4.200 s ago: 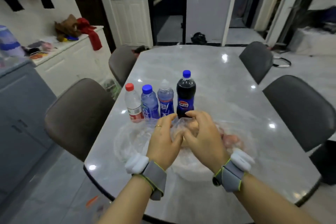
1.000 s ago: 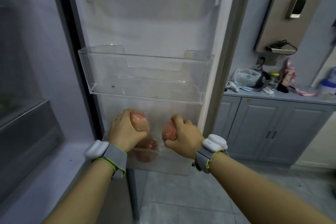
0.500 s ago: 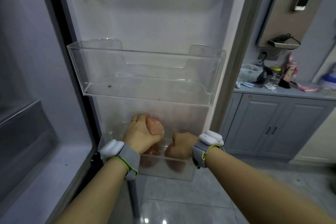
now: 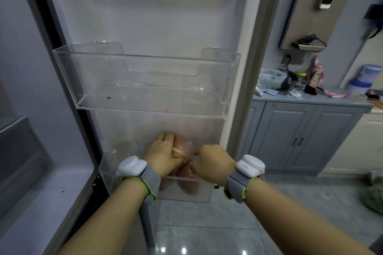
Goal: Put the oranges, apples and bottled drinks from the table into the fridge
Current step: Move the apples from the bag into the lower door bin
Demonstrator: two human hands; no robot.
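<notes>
Hands in lower door bin (image 4: 107, 174): left hand (image 4: 163, 156) grips wrapped apple (image 4: 183, 149), right hand (image 4: 213, 164) curled (hold unclear); no legible writing.

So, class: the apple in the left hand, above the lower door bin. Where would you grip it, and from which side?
Grip the apple around its round body from above and the left, as the left hand does now. The lower door bin opens only upward, with the upper bin overhanging, so a low sideways approach would meet the clear wall.
</notes>
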